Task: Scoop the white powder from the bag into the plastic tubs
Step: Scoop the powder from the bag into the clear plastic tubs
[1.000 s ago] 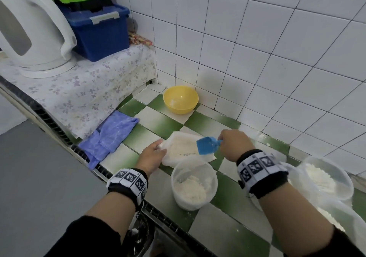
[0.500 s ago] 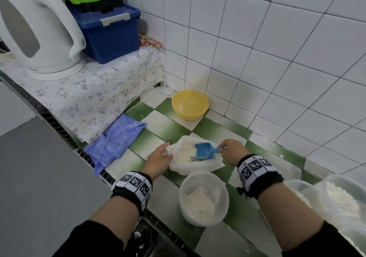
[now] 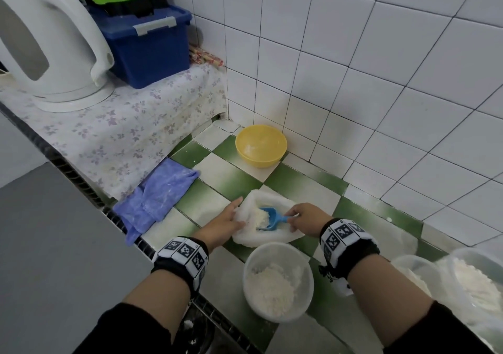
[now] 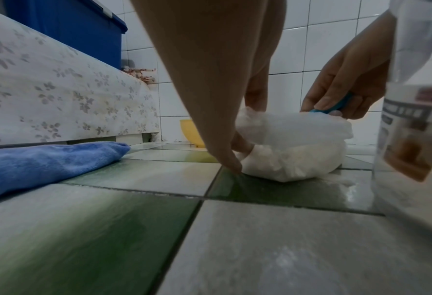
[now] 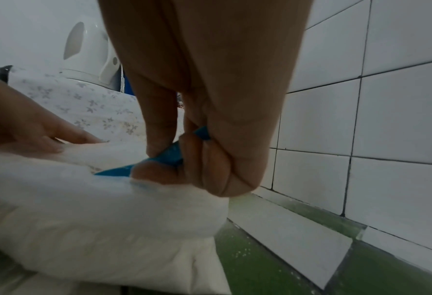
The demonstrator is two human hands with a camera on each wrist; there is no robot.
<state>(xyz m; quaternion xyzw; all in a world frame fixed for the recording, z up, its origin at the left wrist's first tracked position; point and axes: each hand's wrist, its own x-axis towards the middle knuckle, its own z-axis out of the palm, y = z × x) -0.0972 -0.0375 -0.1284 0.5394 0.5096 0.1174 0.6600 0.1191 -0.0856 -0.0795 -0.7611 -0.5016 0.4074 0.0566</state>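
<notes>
The right hand (image 3: 306, 217) is pinching the handle of the blue scoop (image 3: 270, 218), its grip closed on it between thumb and curled fingers (image 5: 159, 127), and the scoop's bowl is sitting down inside the open bag (image 3: 268, 238), heaped with white powder (image 3: 258, 216). The left hand (image 3: 224, 224) is steadying the bag's left edge, fingers laid along the plastic; from the left wrist view the fingertips (image 4: 231, 163) are pressing into the bag's side down by the bench (image 3: 217, 174), so that grip is holding the bag rather than lying flat. The bag is resting on the green and white tiled bench, slumped and rolled open at the top. Just in front of it, nearer the person, a round tub (image 3: 277, 280) is standing upright, partly filled with powder. Two more tubs (image 3: 473, 280) with powder in them are showing at the right edge, partly cut off. A yellow bowl (image 3: 261, 146) is sitting in the corner against the tiled wall (image 3: 353, 81), well apart from the bag. A blue cloth (image 3: 155, 201) is lying crumpled at the left of the bench, beside a raised shelf covered by a floral sheet (image 3: 114, 133). A white kettle (image 3: 49, 45) and a blue box (image 3: 147, 45) are standing on that shelf.
</notes>
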